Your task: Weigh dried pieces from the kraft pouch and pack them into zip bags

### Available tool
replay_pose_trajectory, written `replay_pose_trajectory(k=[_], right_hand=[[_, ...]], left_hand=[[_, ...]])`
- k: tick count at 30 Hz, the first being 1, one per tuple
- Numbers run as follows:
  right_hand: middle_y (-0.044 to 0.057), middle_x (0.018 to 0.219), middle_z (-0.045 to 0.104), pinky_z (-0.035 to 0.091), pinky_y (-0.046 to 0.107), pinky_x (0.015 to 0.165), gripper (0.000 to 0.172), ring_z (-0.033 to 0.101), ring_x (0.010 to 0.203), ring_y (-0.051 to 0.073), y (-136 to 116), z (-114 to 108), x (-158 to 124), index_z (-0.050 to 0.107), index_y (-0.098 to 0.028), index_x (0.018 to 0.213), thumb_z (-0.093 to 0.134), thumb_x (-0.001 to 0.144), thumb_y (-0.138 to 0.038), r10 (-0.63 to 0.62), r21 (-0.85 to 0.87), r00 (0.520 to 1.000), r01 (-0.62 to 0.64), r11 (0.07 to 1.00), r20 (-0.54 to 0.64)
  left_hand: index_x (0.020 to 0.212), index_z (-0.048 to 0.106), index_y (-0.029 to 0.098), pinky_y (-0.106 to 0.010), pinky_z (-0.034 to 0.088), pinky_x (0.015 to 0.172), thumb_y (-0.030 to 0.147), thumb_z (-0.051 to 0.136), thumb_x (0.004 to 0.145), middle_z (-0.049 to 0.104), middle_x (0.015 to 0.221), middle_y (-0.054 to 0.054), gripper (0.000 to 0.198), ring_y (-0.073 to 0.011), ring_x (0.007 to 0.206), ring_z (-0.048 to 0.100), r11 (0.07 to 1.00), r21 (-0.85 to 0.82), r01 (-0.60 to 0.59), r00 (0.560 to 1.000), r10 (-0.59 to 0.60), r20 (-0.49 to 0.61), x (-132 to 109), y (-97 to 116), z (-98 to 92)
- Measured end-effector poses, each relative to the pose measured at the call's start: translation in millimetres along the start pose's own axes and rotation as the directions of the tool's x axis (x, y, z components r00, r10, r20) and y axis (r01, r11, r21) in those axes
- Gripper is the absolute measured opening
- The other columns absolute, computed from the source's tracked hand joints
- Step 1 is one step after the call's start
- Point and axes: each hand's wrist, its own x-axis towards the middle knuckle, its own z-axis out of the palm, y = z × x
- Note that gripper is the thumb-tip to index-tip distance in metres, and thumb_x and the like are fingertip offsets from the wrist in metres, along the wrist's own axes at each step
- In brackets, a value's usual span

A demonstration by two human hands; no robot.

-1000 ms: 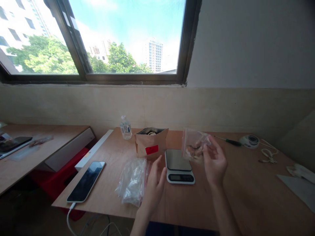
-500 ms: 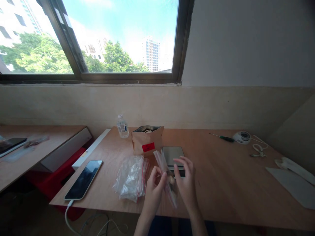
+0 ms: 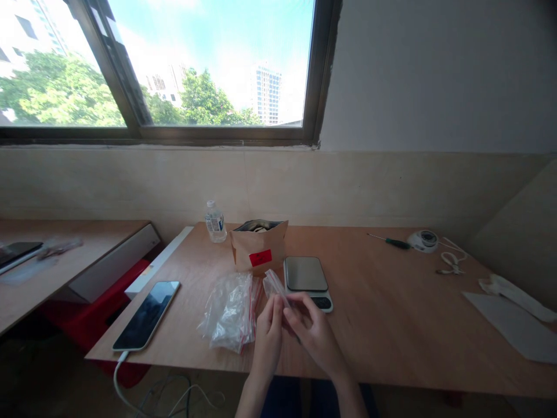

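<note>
- a phone is laid flat near the table's left edge, cable plugged in
- a pile of zip bags is heaped just beside the left hand
- a small zip bag is pinched by the left fingers, right by the kitchen scale
- it's gripped by the right hand too, fingers closed on it

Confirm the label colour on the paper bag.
Red label on the brown bag; head view shows it.

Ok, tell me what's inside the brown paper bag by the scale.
The brown paper bag stands open: a dark lining and a few pale pieces show at its mouth. Its front wall covers everything lower down.
</note>
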Motion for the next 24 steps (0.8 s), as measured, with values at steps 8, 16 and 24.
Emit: replay_pose_trajectory(k=[8, 16, 24], right_hand=[[0.006, 0.096, 0.066, 0.053, 0.025, 0.072, 0.025, 0.064, 0.087, 0.019, -0.8, -2.6, -0.8, 0.060, -0.019, 0.096, 0.050, 0.086, -0.040, 0.048, 0.013, 0.999, -0.048, 0.999, 0.017], [0.004, 0.073, 0.067, 0.050, 0.023, 0.058, 0.034, 0.062, 0.064, 0.017, 0.3, -7.9, 0.0, 0.068, -0.019, 0.098, 0.044, 0.089, -0.041, 0.007, -0.141, 1.000, -0.009, 0.990, -0.011], [0.007, 0.079, 0.072, 0.052, 0.025, 0.059, 0.034, 0.068, 0.071, 0.022, 11.0, -15.0, 1.0, 0.070, -0.019, 0.087, 0.047, 0.085, -0.044, -0.049, -0.312, 0.982, -0.010, 0.950, -0.183]], left_hand=[[0.066, 0.049, 0.018, -0.020, 0.039, 0.054, 0.043, 0.045, 0.086, 0.048, 0.061, 0.002, 0.032, -0.0117, 0.058, 0.047, 0.993, 0.104, -0.061, 0.995, 0.053, 0.083, -0.7, 1.4, 0.9], [0.068, 0.043, 0.019, -0.020, 0.037, 0.049, 0.044, 0.045, 0.086, 0.047, 0.057, 0.004, 0.030, -0.0108, 0.052, 0.047, 0.996, 0.088, -0.013, 0.989, 0.000, 0.149, 0.1, 3.5, 5.4], [0.066, 0.048, 0.018, -0.019, 0.034, 0.049, 0.036, 0.047, 0.085, 0.051, 0.060, 0.002, 0.027, -0.0106, 0.053, 0.047, 0.975, 0.192, -0.109, 0.972, 0.064, 0.225, -0.6, 1.9, 4.9]])
